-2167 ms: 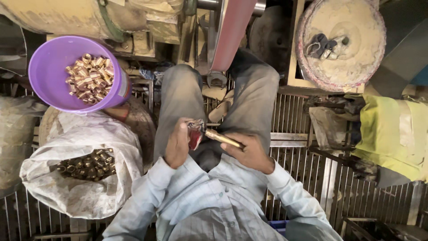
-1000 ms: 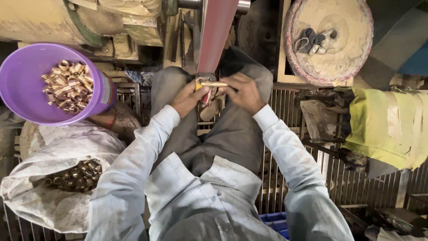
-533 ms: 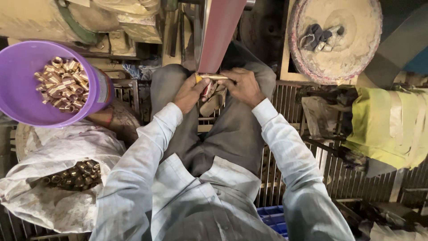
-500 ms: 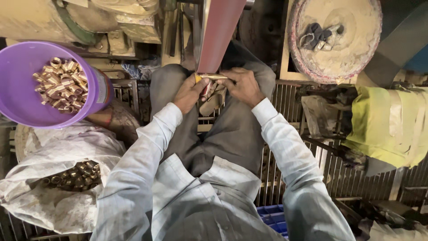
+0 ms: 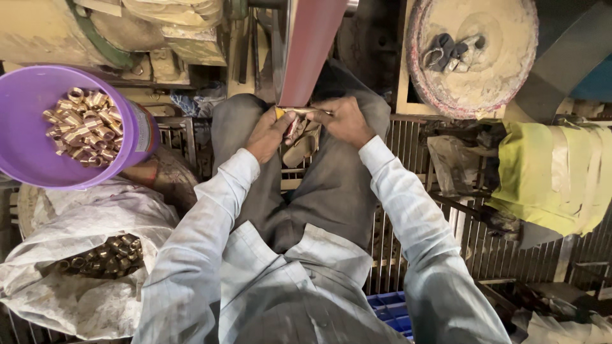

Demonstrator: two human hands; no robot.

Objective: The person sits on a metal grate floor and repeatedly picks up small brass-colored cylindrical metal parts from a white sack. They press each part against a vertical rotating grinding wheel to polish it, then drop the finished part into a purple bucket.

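While both hands, left point(image 5: 268, 132) and right point(image 5: 344, 120), pinched the brass rod point(image 5: 305, 113) closed-fingered against the belt point(image 5: 312, 51), a slip could have abraded fingertips.

Both hands, left hand point(image 5: 269, 132) and right hand point(image 5: 345, 120), gripped a thin brass rod point(image 5: 305, 111) against the red sanding belt point(image 5: 310, 48). A purple bowl point(image 5: 29, 159) of brass rings point(image 5: 83, 126) sat far left, above a white sack point(image 5: 76, 293).
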